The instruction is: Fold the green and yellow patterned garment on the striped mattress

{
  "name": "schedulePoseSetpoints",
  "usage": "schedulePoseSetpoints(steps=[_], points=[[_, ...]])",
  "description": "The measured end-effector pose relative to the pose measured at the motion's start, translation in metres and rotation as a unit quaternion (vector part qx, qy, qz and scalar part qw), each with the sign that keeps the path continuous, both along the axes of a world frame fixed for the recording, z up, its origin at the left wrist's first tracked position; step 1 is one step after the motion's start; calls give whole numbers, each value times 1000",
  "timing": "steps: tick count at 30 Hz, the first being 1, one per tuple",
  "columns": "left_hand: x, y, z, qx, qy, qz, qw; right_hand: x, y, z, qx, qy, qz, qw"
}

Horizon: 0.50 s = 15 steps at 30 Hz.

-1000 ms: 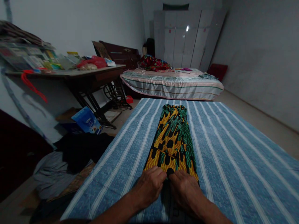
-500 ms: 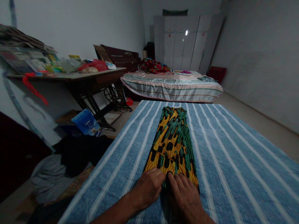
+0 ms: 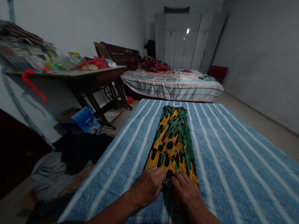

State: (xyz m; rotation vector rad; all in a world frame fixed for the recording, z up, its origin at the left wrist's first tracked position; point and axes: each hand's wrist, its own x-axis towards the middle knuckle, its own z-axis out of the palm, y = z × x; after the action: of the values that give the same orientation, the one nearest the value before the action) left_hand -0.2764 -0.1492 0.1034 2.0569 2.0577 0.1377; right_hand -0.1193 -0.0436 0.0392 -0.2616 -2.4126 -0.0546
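Note:
A patterned garment (image 3: 171, 140) in black, yellow and green lies folded into a long strip, its narrow end pointing away from me. At its near end, my left hand (image 3: 151, 183) has curled fingers closed on the left part of the edge. Beside it, my right hand (image 3: 187, 189) grips the same edge on the right, thumb and fingers pressed together. Between the two hands a small bit of the edge is turned up. The fingertips of both hands are partly hidden by the cloth and knuckles.
Blue-and-white striped cloth (image 3: 224, 161) covers the surface beneath the garment. A bed (image 3: 173, 85) stands beyond it, with a wardrobe (image 3: 182, 40) behind. At left are a cluttered sewing-machine table (image 3: 93, 73), a blue box (image 3: 86, 119) and a heap of dark clothes (image 3: 77, 152).
The near edge between my hands is now slightly more turned up, and my right fingers have curled further in. The garment's far part lies as before; the view has shifted slightly.

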Motion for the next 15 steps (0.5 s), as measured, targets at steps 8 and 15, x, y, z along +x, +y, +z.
schedulePoseSetpoints(steps=[8,15], points=[[-10,-17,0,72,-20,27,997,8,11,2,-71,-49,48,995],[-29,-27,-7,138,-22,49,989,10,21,29,-104,-119,77,984]])
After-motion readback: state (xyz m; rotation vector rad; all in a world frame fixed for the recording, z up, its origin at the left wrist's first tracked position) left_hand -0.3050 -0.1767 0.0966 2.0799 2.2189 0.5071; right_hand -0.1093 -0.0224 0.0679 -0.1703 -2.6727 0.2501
